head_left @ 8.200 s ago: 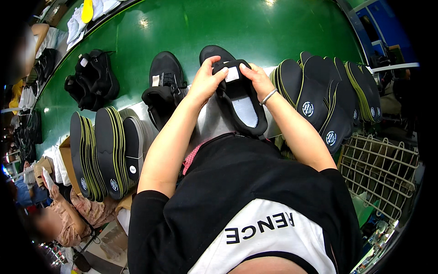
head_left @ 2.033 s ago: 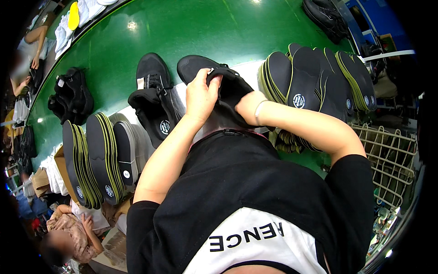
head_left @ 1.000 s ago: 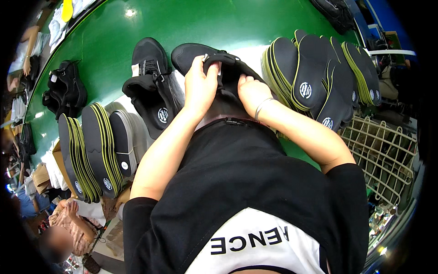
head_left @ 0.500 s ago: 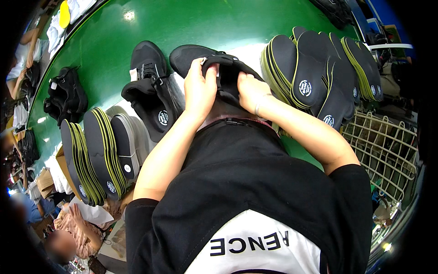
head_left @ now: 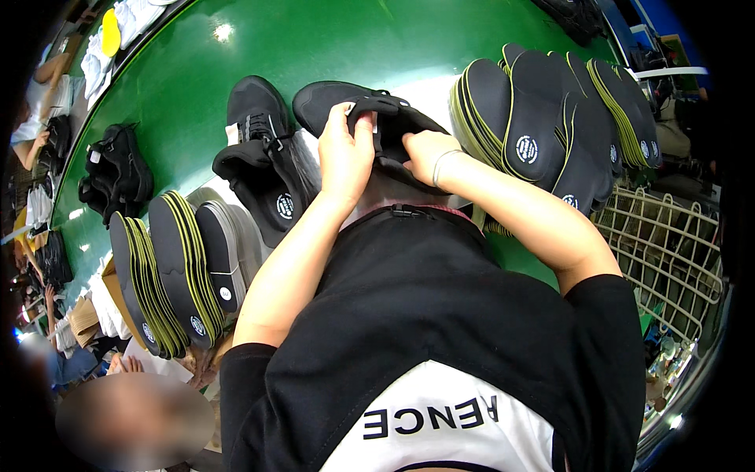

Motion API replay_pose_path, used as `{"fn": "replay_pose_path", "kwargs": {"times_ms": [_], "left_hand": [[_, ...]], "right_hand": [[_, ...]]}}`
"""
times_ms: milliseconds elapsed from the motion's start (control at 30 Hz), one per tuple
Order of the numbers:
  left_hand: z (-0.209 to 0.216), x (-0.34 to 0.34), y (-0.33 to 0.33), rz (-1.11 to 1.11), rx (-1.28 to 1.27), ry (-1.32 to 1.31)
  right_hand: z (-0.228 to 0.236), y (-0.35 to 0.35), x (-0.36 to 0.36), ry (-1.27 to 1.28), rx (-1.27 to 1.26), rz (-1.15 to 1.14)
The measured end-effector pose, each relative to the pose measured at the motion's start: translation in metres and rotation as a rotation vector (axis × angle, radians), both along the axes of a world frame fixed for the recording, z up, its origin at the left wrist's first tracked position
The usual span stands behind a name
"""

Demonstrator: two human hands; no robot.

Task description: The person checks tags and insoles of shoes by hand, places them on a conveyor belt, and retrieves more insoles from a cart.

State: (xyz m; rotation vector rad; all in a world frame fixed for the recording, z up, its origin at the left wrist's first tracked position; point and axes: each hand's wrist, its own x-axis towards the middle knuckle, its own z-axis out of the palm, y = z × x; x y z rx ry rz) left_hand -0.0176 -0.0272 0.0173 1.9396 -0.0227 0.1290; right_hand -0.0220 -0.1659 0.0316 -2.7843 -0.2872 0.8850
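1. Shoe: directly in front of the waist, toe pointing away and to the left, opening toward the wearer. Whether it rests fully on the counter cannot be told.
2. Right hand: fingers partly inside the opening, bent. Tips are hidden in black lining, so pressing or gripping cannot be told apart.
3. Left hand: thumb and fingers closed on the upper edge of the opening, holding it up.
4. Step in hand, judged: work inside the shoe, probably settling an insole by feel. None is visible in there.
5. Next move, judged, calls for a steady left hold and enough room for the right fingers to reach along the inner sole.
6. Left stacks: black insoles with yellow-green edges, left of the waist.
7. Second shoe: just left of the first, apart from both hands; round pale mark visible inside.
8. Right stacks: similar insoles, beyond the right forearm.
9. Far pair: black shoes, well apart at left.
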Motion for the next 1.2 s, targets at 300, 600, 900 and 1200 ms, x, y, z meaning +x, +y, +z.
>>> {"fn": "replay_pose_path", "kwargs": {"times_ms": [300,600,900,1200], "left_hand": [[0.002,0.003,0.001,-0.02,-0.334,0.104],[0.023,-0.011,0.001,-0.082,-0.02,-0.223],[0.026,0.0,-0.004,-0.079,-0.071,-0.056],[0.058,0.004,-0.012,-0.132,0.426,-0.638]], "right_hand": [[-0.003,-0.005,0.002,0.09,0.03,0.109],[0.022,-0.07,-0.029,-0.111,0.489,-0.27],[0.013,-0.06,-0.04,-0.282,0.336,-0.246],[0.024,-0.052,-0.036,-0.458,0.201,-0.248]]}}
